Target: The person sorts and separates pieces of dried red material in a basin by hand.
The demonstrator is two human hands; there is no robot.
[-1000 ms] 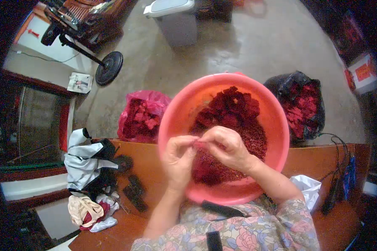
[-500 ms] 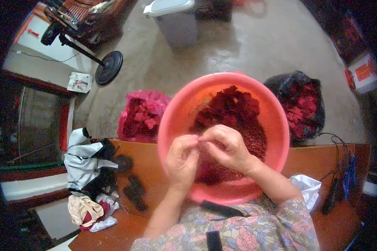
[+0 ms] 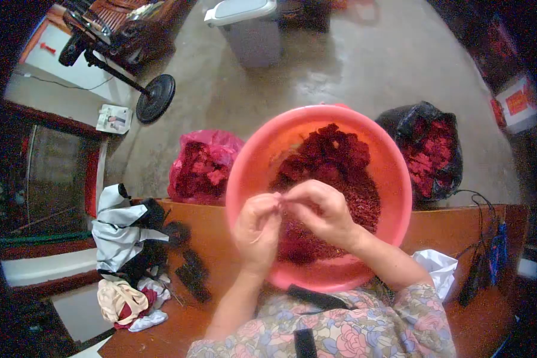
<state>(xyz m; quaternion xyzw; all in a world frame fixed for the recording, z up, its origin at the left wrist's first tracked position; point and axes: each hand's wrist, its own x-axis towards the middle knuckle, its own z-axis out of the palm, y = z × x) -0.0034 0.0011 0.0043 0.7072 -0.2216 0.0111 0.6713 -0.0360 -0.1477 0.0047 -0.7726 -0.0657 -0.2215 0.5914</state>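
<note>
My left hand (image 3: 258, 230) and my right hand (image 3: 321, 212) meet fingertip to fingertip above a large pink basin (image 3: 401, 203). Both are pinched closed on something too small to make out. Dark red clumps (image 3: 337, 149) lie in the far part of the basin, and small reddish-brown pieces (image 3: 361, 206) spread over the middle and near part. A pink bag (image 3: 203, 164) with red clumps stands left of the basin. On its right is a black bag (image 3: 426, 152) holding similar red clumps.
A wooden bench (image 3: 447, 230) runs beneath the basin, with clothes (image 3: 122, 301) at the left and a white bag (image 3: 438, 268) at the right. Beyond stand a grey bin (image 3: 253, 42) and a fan base (image 3: 156, 99) on the floor.
Both hands have shifted very slightly to the left, their fingertips still together over the basin.
</note>
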